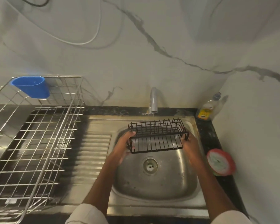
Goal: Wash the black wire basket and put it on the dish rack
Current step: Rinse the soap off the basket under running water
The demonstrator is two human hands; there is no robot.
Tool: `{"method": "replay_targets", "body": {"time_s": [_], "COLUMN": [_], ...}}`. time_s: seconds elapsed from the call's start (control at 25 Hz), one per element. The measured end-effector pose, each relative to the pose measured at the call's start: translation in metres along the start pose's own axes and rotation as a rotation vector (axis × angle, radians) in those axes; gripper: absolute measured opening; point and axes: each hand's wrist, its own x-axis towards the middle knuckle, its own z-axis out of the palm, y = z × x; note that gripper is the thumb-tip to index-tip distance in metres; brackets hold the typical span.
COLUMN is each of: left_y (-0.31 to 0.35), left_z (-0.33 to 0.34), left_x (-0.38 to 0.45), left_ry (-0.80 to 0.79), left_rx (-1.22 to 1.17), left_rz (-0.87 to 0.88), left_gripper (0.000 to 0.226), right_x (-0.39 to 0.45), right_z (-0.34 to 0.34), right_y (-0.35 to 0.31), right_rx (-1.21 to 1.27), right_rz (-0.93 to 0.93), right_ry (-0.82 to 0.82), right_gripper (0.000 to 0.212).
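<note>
Seen from the head camera, a person holds a black rectangular wire basket [157, 136] over the bowl of a stainless steel sink [155, 183], just in front of the curved grey metal tap [153, 101]. The left hand [124, 147] grasps the basket's left end, fingers curled round the wires; the right hand [190, 145] grips the right end the same way. The basket hangs clear of the sink floor, above the round drain [150, 165]. Left of the sink stands a silver wire dish rack [34, 143] with a blue plastic cup [31, 86] hooked on its back rim. Right of the sink sit a clear dish-soap bottle [208, 109] and a round red-rimmed object [221, 161], possibly a scrubber, too blurred to identify.
</note>
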Motion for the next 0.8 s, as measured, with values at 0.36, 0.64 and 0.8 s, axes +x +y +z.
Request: {"method": "replay_targets", "body": {"time_s": [0.36,0.64,0.8], "left_y": [0.019,0.010,0.003], "left_z": [0.048,0.081,0.093], "left_x": [0.035,0.063,0.073], "left_ry": [-0.091,-0.059,-0.089], "left_rx": [0.004,-0.139,-0.201], "left_rz": [-0.047,-0.263,-0.449], "left_gripper": [0.075,0.096,0.125], "right_x": [0.003,0.002,-0.017], "right_z": [-0.041,-0.085,-0.083], "right_y": [-0.005,-0.037,-0.060], "right_rx": [-0.090,-0.487,-0.595], "right_rz": [-0.143,-0.336,-0.324], "right_ry": [0.122,-0.051,-0.087], "right_gripper": [0.043,0.059,0.074]}}
